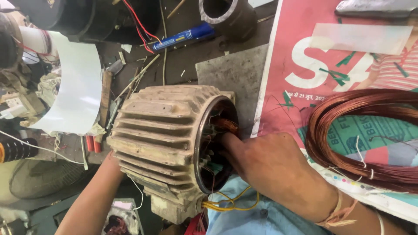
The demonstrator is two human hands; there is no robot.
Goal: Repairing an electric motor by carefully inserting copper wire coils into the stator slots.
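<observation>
Lying between both hands, ribbed motor housing (161,139), right hand (278,167) inside.

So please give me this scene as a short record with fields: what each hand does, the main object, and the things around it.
main object: ribbed, dusty beige motor housing, lying on its side, open end toward the person
right hand: right hand, fingers reaching into the open end among the copper windings
left hand: hidden behind the housing; only the forearm shows
wires: yellow wires hang below the opening
right side: copper wire coil lying on a printed poster
behind: blue tube, grey metal plate, curved white sheet
</observation>
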